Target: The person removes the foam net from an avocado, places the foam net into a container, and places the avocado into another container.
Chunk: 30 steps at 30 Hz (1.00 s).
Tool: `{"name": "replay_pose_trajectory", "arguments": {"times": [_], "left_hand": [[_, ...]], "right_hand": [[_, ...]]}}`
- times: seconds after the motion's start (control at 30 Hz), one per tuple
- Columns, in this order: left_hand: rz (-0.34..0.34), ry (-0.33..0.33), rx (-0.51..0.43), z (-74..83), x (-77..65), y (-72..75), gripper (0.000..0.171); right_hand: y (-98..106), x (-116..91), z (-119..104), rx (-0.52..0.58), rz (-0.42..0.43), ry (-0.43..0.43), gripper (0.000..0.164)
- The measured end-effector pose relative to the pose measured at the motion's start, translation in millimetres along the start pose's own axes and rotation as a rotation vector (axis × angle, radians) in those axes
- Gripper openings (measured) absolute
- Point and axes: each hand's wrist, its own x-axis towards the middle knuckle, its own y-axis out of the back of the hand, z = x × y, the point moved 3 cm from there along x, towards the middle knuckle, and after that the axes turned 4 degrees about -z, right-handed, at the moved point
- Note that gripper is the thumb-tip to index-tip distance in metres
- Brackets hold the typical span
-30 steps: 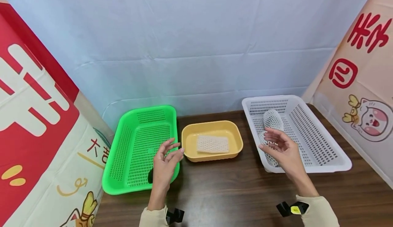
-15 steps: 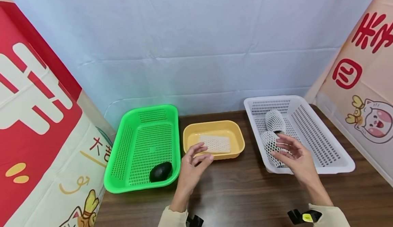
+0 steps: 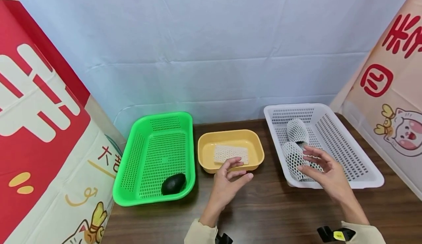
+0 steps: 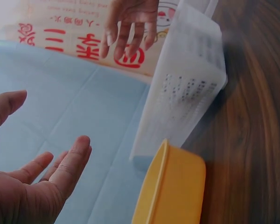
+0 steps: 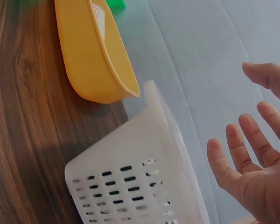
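My left hand (image 3: 227, 183) hovers over the front rim of the yellow tray (image 3: 204, 145), fingers parted and holding nothing. A flat white foam net (image 3: 227, 154) lies in that tray, partly behind the left fingertips. On the right, my right hand (image 3: 331, 176) is above the near left part of the white basket (image 3: 366, 180), thumb and fingers apart with nothing between them. Beneath it sit two rounded things in white foam nets, a far one (image 3: 297, 129) and a near one (image 3: 291, 156); the hand partly hides the near one.
A green basket (image 3: 132, 200) stands at the left, with a dark oval fruit like an avocado (image 3: 173, 184) in its near right corner. The wooden table (image 3: 263, 214) runs up to a pale cloth wall (image 3: 211, 53). Printed cloths hang at both sides.
My left hand has moved right from the green basket to the front of the yellow tray, uncovering the dark fruit. My right hand has shifted slightly right and down in view.
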Motion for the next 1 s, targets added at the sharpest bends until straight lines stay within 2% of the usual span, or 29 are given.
{"name": "replay_pose_trajectory", "arguments": {"times": [0.2, 0.37, 0.47, 0.57, 0.73, 1.0], "left_hand": [[-0.062, -0.028, 0.028, -2.1, 3.2, -15.5, 0.046], [-0.080, -0.007, 0.029, -5.9, 4.4, -26.0, 0.046], [-0.085, -0.001, 0.030, -20.3, 6.8, -32.7, 0.045], [-0.093, 0.003, 0.028, -23.8, 6.0, -40.2, 0.045], [-0.100, 0.013, 0.013, -17.3, 2.6, -49.8, 0.045], [-0.120, 0.013, 0.034, -46.8, 9.6, -59.7, 0.043]], "right_hand": [[9.4, -1.2, 2.4, -0.065, -0.014, -0.027, 0.058], [16.9, -3.2, 5.3, -0.114, -0.025, -0.042, 0.057], [20.6, -4.9, 5.4, -0.128, -0.027, -0.053, 0.056], [22.8, -6.7, 5.8, -0.149, -0.022, -0.070, 0.056], [25.6, -8.5, 8.5, -0.152, -0.013, -0.086, 0.057], [31.6, -8.4, 17.0, -0.137, -0.021, -0.092, 0.057]]}}
